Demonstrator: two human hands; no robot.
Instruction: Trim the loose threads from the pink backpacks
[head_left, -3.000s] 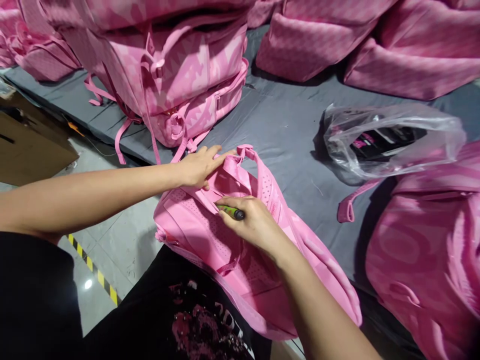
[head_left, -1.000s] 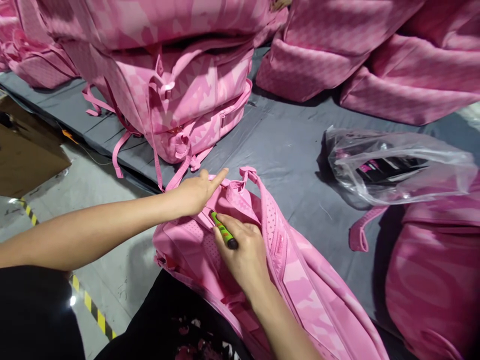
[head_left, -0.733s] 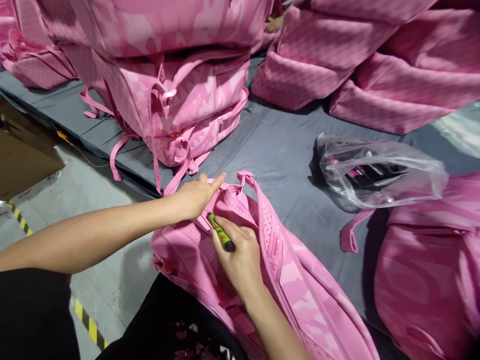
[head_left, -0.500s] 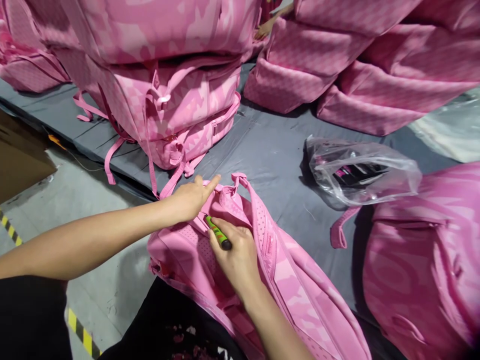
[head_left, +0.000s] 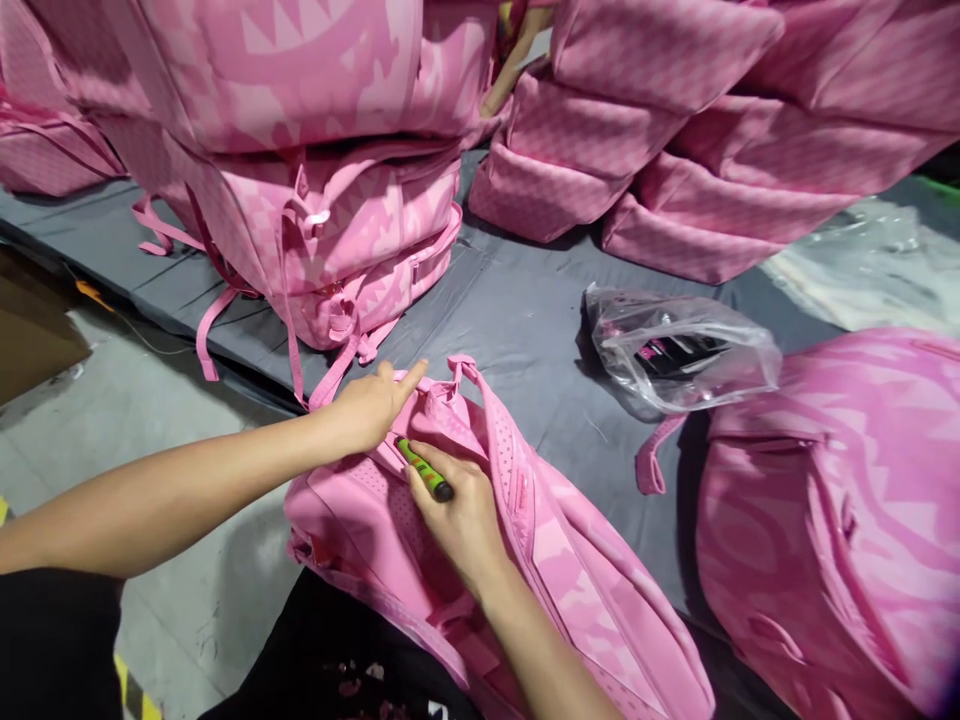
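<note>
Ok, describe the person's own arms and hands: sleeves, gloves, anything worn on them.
Both forearms are bare to the elbow, with no sleeves in view. The left hand and the right hand wear no gloves, and no rings, watch or wristband show. Fingernails look short and unpainted. At the bottom edge is a black garment with a reddish print.

Bare grey mat (head_left: pixel 525 300) btwn backpack stack (head_left: pixel 337 230) & plastic bag (head_left: pixel 679 350); backpacks crowd far edge.

Both forearms are bare; a black garment (head_left: pixel 60 640) with a reddish-white print (head_left: pixel 352 690) shows at six o'clock.
</note>
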